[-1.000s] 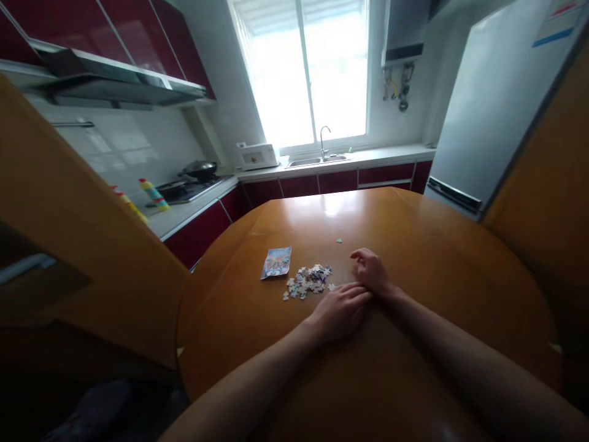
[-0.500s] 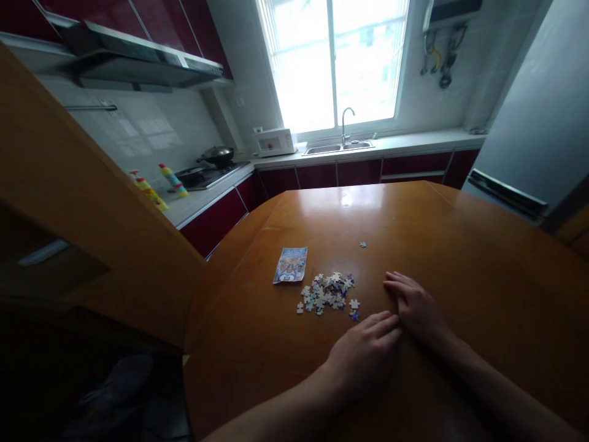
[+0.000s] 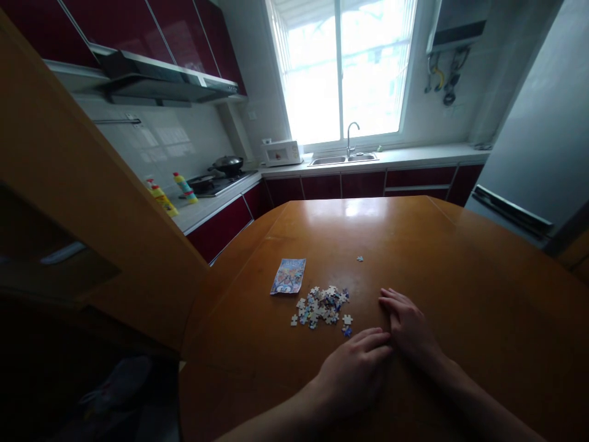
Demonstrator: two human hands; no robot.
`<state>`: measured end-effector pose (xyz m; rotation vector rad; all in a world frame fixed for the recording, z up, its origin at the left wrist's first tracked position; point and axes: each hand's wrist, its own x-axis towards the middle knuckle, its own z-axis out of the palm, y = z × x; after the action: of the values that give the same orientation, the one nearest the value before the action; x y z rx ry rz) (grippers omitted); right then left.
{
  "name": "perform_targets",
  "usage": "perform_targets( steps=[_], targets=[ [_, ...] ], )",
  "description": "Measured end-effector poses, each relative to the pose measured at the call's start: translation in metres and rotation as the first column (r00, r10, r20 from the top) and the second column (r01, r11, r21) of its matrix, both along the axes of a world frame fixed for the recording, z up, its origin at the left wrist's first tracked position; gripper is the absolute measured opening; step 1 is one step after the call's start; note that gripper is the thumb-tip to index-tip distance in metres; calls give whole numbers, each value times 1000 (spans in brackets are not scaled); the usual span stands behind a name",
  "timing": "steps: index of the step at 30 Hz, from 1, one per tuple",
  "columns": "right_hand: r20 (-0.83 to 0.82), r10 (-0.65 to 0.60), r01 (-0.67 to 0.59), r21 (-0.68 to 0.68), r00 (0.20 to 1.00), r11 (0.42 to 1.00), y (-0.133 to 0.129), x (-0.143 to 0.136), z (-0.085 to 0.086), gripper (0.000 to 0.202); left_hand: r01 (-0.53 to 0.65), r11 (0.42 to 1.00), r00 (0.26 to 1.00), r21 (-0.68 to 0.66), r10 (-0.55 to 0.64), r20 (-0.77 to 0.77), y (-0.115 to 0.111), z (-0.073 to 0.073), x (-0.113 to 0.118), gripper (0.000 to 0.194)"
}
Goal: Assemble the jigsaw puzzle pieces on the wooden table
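A loose heap of jigsaw puzzle pieces (image 3: 323,306) lies on the brown wooden table (image 3: 405,236), several of them with their pale side up. My left hand (image 3: 352,368) rests palm down just in front of the heap, its fingers extended toward the right and its fingertips close to my other hand. Beside it, my right hand (image 3: 409,325) lies flat with fingers stretched toward the far left. Neither hand shows anything in it, though the palms are hidden. Left of the heap is a small printed picture sheet (image 3: 288,276). One single puzzle piece (image 3: 360,259) sits apart, farther back.
Beyond the table runs a counter with a sink (image 3: 343,159), a microwave (image 3: 282,153) and a stove with a wok (image 3: 227,164). Yellow bottles (image 3: 164,201) stand on the left counter. A wooden partition (image 3: 151,264) borders the left; a refrigerator (image 3: 529,135) is at right.
The camera view has tilted up slightly, so everything appears lower in the picture. Both hands and the puzzle pieces keep their places on the table.
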<state>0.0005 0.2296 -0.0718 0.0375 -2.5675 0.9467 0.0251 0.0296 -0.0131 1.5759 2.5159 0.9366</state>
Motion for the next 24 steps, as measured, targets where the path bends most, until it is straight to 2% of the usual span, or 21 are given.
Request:
perform_targets(
  steps=[4,7,10,11,13,15,18,19,21,24],
  targets=[
    [28,8,-8,4,1000,1000,0,0,2,41,-6,1000,1000,18,6,11,1,-1,0,30],
    [31,2,-3,30,1000,1000,-2,1,3,39,31,999,1000,25,-31,-8,3,-3,0,27],
    [1,-17,17,57,1000,998,-6,0,9,35,45,997,998,58,-42,-52,-2,-3,-9,27],
    [-4,-11,11,66,1000,998,-8,-2,12,33,1,997,997,77,5,-76,-7,-3,-16,28],
    [-3,32,-31,87,999,996,-15,-8,20,31,-189,973,972,131,205,-117,-22,-1,-36,27],
    [-8,116,-114,105,993,988,-26,-18,27,28,-414,899,895,145,431,-115,-44,0,-60,27],
    [-24,273,-267,136,962,954,-46,-39,36,30,-611,779,764,142,627,-150,-76,2,-91,21],
    [-21,300,-294,141,954,945,-52,-47,38,31,-634,761,746,133,648,-154,-83,2,-98,19],
    [7,306,-303,175,952,937,-59,-65,41,32,-635,765,752,107,644,-140,-90,4,-106,17],
    [22,163,-164,226,986,960,-51,-94,42,33,-569,819,810,71,574,-121,-81,8,-115,19]
  ],
)
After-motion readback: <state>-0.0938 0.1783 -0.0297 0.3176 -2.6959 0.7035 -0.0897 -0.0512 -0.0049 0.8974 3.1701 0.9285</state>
